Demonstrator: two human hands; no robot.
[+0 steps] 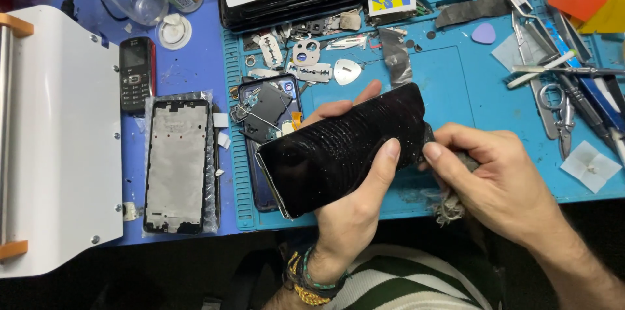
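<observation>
Left of the blue work mat (456, 88), a white machine (62, 140), a small keypad phone (136, 74) and a bare phone frame (177, 165) are laid out. Over the mat's front edge, a dark phone screen (338, 150) is clasped by the left hand (355, 206), thumb pressed on the glass. At its right end, a grey cloth (449, 202) is pinched in the closed right hand (501, 183). Tweezers (553, 69) are seen on the mat's right part.

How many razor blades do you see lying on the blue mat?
2. One razor blade lies near the mat's upper left corner; the second razor blade lies just right of it and lower, beside the pale pick. Others may be hidden among the clutter.
</observation>
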